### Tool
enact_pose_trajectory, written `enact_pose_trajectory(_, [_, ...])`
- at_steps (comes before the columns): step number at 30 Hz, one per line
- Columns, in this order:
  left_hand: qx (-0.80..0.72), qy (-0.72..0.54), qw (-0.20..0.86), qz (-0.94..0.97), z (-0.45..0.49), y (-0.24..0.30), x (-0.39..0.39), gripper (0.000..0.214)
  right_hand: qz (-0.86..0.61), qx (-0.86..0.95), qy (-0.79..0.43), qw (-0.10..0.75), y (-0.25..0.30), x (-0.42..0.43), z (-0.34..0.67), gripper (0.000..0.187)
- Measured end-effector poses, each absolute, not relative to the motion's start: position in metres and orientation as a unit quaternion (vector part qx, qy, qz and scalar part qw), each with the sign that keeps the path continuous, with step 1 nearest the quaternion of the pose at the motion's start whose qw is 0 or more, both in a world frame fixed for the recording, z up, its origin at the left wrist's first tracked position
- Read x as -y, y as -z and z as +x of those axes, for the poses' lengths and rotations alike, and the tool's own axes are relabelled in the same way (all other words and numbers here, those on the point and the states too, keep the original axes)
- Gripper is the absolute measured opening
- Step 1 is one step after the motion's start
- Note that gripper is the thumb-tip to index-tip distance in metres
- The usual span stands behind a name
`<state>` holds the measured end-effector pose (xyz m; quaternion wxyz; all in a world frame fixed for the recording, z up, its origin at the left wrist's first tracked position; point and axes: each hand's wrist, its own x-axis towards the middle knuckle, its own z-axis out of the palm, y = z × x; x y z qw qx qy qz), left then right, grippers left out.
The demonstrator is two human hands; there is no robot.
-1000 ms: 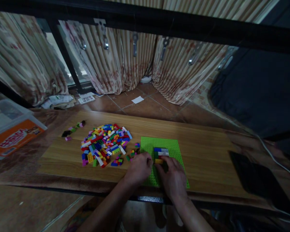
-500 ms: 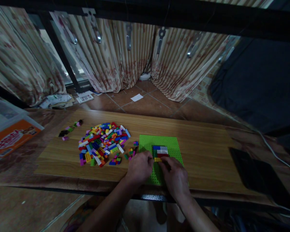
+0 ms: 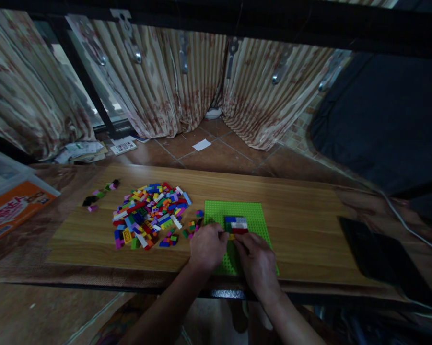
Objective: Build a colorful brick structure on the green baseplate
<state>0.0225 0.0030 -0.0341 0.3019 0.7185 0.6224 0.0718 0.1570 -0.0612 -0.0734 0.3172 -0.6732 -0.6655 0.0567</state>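
A green baseplate [image 3: 253,214] lies on the wooden board [image 3: 302,225] in front of me. On it stands a small block of joined bricks [image 3: 236,224] in blue, white, red and green. My left hand [image 3: 207,247] and my right hand [image 3: 257,261] rest on the plate's near half, fingertips meeting at a small yellow brick [image 3: 231,236] at the block's front edge. Both hands have curled, pinching fingers. A pile of loose coloured bricks [image 3: 149,215] lies to the left of the plate.
A few stray dark and purple bricks [image 3: 93,197] lie at the board's far left. An orange-labelled clear box [image 3: 10,201] stands at the left edge. A black flat object [image 3: 377,261] lies to the right. Curtains and a tiled floor are beyond.
The view has drifted a little; both hands have stayed on the plate's near half, their fingertips closing in together on the yellow brick at the block's front.
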Motion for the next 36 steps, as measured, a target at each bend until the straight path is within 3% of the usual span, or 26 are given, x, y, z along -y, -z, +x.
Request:
enact_pose_trajectory(19, [-0.608,-0.048,0.298,0.734,0.026,0.031,-0.013,0.02,-0.653,0.73,-0.01,0.202,0.067,0.064,0.15,0.015])
enact_pose_trajectory(30, [-0.543,-0.046,0.36,0.757,0.016,0.026,-0.024,0.028,-0.643,0.713,-0.037,0.278,0.081,0.062,0.157,0.024])
enact_pose_trajectory(36, [-0.553,-0.063,0.342,0.757,0.019,0.03,-0.02,0.02,-0.636,0.718,-0.043,0.278,0.082,0.063,0.158,0.027])
